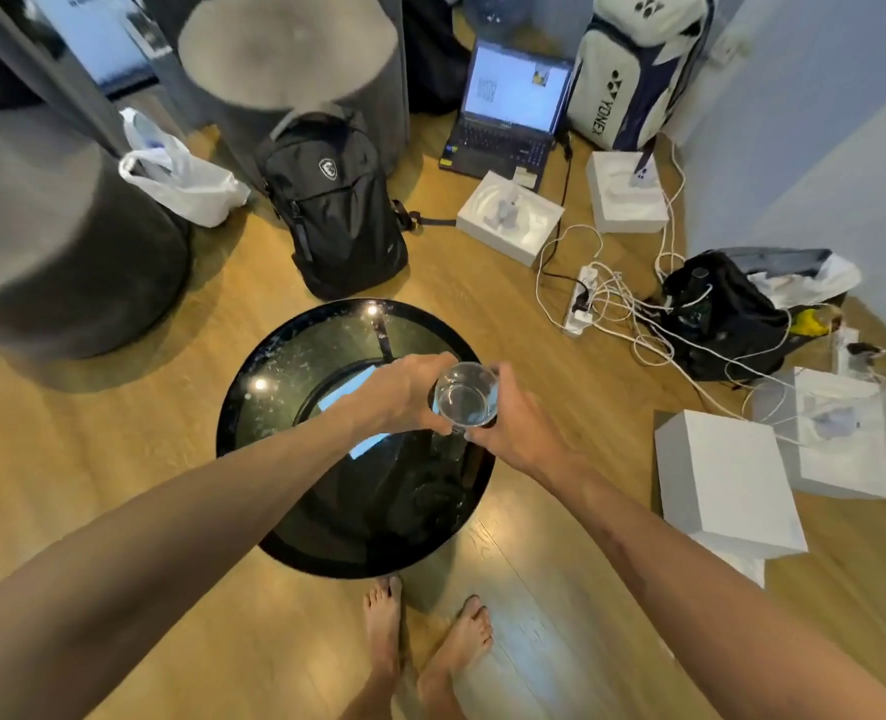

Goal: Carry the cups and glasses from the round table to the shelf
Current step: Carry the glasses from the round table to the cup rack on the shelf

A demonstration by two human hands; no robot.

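Two hands share one clear glass above the round table: our left hand and right hand grip opposite sides, likely steadying it for carrying.

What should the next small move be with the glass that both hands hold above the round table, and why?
Probably lift the glass clear and turn toward the shelf: the left hand and right hand both grip it over the round table, and no shelf shows here.
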